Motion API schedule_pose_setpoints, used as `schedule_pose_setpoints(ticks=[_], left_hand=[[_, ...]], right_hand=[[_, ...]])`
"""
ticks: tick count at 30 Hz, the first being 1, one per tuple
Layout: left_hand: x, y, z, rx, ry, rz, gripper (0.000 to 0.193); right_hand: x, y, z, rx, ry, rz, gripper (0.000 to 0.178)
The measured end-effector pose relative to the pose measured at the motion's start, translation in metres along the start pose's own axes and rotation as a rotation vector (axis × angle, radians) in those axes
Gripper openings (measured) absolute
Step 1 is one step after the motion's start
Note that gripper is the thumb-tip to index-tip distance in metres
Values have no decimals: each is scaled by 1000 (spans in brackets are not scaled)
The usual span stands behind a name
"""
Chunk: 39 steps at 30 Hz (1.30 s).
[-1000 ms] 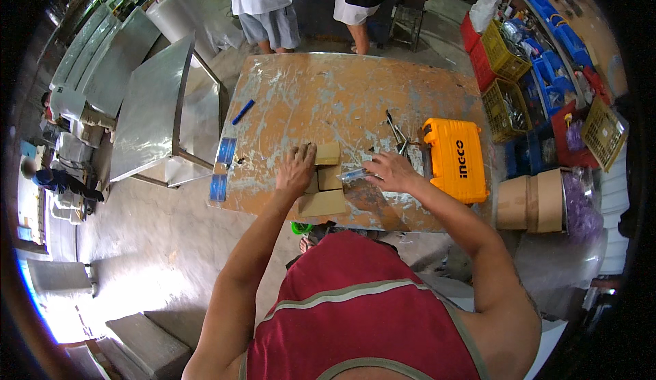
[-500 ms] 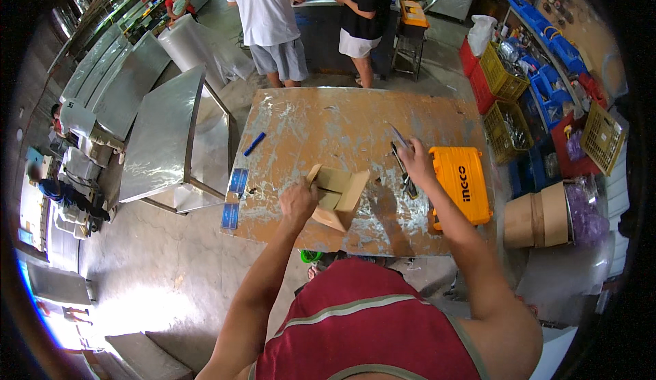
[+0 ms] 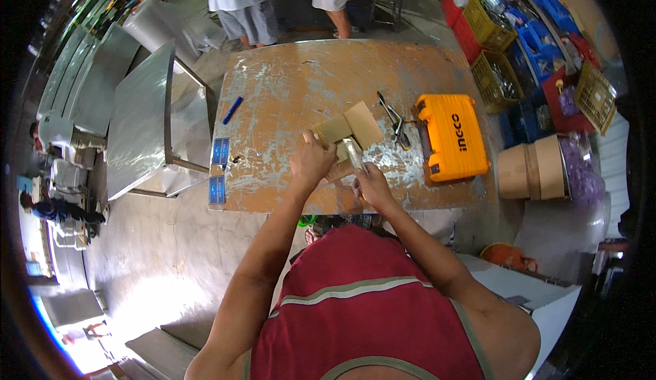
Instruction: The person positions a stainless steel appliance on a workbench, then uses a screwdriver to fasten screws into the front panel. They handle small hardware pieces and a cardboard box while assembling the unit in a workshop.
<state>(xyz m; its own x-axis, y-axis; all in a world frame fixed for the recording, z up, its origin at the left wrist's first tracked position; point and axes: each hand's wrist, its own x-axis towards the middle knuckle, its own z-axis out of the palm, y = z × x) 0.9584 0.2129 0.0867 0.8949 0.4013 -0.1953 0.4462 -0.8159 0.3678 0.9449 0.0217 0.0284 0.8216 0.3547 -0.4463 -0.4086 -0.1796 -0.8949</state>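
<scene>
A small brown cardboard box (image 3: 362, 124), its flaps spread out, rests on the worn wooden table (image 3: 294, 73) in front of me. My left hand (image 3: 313, 161) is closed on its left edge. In my right hand (image 3: 372, 187) is a knife (image 3: 352, 153) with a broad, silvery blade part; a bit of yellow shows at the grip. The blade part lies over the box's near side, close to my left fingers. Whether it cuts into the cardboard cannot be seen. Right of the box lie pliers-like tools (image 3: 403, 138) with dark handles.
An orange tool case (image 3: 443, 137) stands at the table's right. On the left lie a blue marker (image 3: 233, 109) and two blue cards (image 3: 219, 152). A steel table (image 3: 143, 120) is further left; crates (image 3: 489, 25) and a carton (image 3: 523, 172) line the right. Two people stand beyond the table.
My right hand has come from beside the tools, left and nearer, bringing the knife onto the box. The box has tipped lower under my left hand. The whole view has tilted downward.
</scene>
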Motion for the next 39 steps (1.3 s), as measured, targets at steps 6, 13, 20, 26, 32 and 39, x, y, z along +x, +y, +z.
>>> schedule_pose_setpoints(ticks=[6,13,20,26,32,39], left_hand=[[-1,1,2,-10,-14,-1,74],[15,-29,11,-721,-194,-164,57],[-31,-108,79,-1781,-500,-194,49],[-20,-86,77,-1316,-195,-445,75],[-2,-29,-3,77,424,463,75],[23,3,-19,248,-96,400,60]], right_hand=[[-29,17,23,-144,52,-26,25],[-64,36,7,2,56,-37,27],[-3,94,-109,-549,560,32,36],[45,122,-134,-828,660,48,56],[24,31,-94,-810,688,-592,48],[36,-57,-26,-973,71,-843,31]])
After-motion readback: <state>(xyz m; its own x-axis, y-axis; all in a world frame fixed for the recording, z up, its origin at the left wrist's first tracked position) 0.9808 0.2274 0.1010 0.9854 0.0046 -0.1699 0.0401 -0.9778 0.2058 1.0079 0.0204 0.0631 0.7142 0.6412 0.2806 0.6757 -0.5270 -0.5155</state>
